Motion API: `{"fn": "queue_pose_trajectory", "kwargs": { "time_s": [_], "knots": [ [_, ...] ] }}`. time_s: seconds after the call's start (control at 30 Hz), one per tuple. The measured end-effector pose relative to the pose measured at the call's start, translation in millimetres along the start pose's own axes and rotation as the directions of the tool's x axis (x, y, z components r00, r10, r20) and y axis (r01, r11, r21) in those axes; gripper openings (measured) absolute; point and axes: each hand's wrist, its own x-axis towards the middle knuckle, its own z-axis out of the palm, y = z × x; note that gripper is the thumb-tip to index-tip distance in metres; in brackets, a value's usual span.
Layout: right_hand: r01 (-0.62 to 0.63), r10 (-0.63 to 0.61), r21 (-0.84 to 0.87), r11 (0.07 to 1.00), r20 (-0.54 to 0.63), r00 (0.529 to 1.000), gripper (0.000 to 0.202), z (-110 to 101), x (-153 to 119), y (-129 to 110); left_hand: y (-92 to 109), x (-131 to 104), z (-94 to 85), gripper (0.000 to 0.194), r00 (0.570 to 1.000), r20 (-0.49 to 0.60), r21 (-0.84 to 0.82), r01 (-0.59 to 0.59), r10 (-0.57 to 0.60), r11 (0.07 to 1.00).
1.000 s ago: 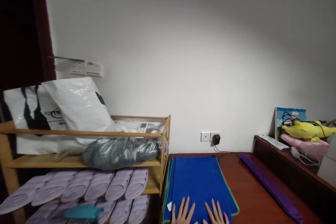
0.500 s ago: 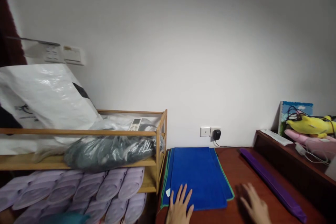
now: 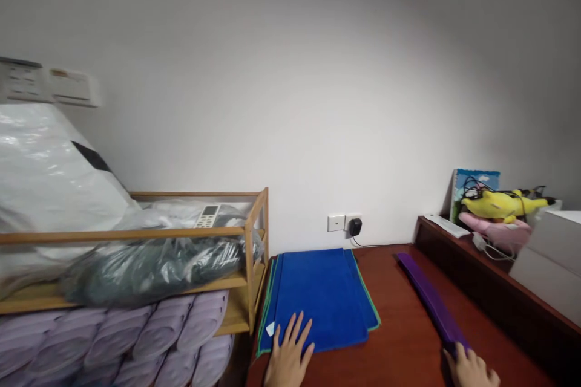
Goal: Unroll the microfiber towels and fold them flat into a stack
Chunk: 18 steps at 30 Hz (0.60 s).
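My left hand (image 3: 289,357) lies flat with fingers spread on the near edge of a blue cloth (image 3: 318,296) with green edging. The cloth is a neat stack of folded layers on the reddish-brown table, and a small white tag (image 3: 270,329) shows beside my fingertips. To the right, my right hand (image 3: 472,366) is closed at the near part of a long, narrow purple strip (image 3: 431,299), which looks like folded fabric. Its far end rests on the table, while part of the near end is hidden by my hand and the frame's bottom edge.
Left of the table stands a wooden rack (image 3: 249,272) with plastic-wrapped items, a remote control (image 3: 209,216) and lilac slippers (image 3: 154,329). A raised ledge (image 3: 481,266) on the right bears a yellow plush toy (image 3: 494,205) and white boxes (image 3: 551,260). A black plug (image 3: 355,227) sits in the wall outlet.
My right hand has moved from the bare tabletop to the purple strip and closed on it; the strip's near part has shifted left. My left hand stays on the cloth. The view has turned right.
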Motion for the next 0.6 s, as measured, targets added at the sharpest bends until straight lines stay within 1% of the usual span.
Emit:
{"fn": "queue_pose_trajectory", "kwargs": {
  "time_s": [0.07,0.13,0.2,0.23,0.33,0.4,0.47,0.5,0.53,0.6],
  "knots": [
    [0.027,-0.026,-0.086,0.996,0.019,0.999,0.040,-20,-20,-12,3,2,-2.5,0.049,1.000,0.000,0.020,0.003,-0.003,1.000],
    [0.016,-0.016,-0.156,0.988,-0.003,1.000,0.041,-39,-41,-21,5,4,-8.1,0.050,1.000,0.013,0.023,0.009,-0.009,1.000],
    [0.030,-0.032,-0.168,0.985,-0.010,0.999,0.040,-56,-61,-29,8,4,-16.1,0.050,0.999,0.035,0.004,0.012,-0.012,1.000],
    [0.047,-0.044,-0.141,0.989,0.021,0.999,0.040,-64,-70,-32,10,3,-20.5,0.050,0.999,0.045,-0.010,0.008,-0.008,1.000],
    [0.091,-0.088,-0.006,0.996,0.188,0.978,0.039,-85,-88,-40,21,-13,-32.4,0.051,0.998,0.050,-0.043,-0.037,0.039,0.998],
    [0.108,-0.122,0.067,0.992,0.265,0.957,0.033,-96,-98,-48,38,-31,-37.3,0.052,0.997,0.004,-0.143,-0.079,0.080,0.987],
    [0.130,-0.170,0.145,0.981,0.310,0.935,0.027,-106,-110,-62,62,-52,-39.1,0.048,0.994,-0.026,-0.329,-0.104,0.101,0.938],
    [0.140,-0.201,0.197,0.970,0.336,0.920,0.025,-111,-117,-72,76,-62,-39.0,0.044,0.994,-0.017,-0.425,-0.104,0.108,0.899],
    [0.149,-0.237,0.255,0.955,0.361,0.902,0.024,-116,-125,-83,90,-72,-38.7,0.040,0.993,0.005,-0.486,-0.102,0.120,0.868],
    [0.159,-0.322,0.386,0.909,0.406,0.855,0.022,-127,-144,-108,116,-87,-38.6,0.033,0.987,0.054,-0.559,-0.094,0.150,0.824]
  ]
}}
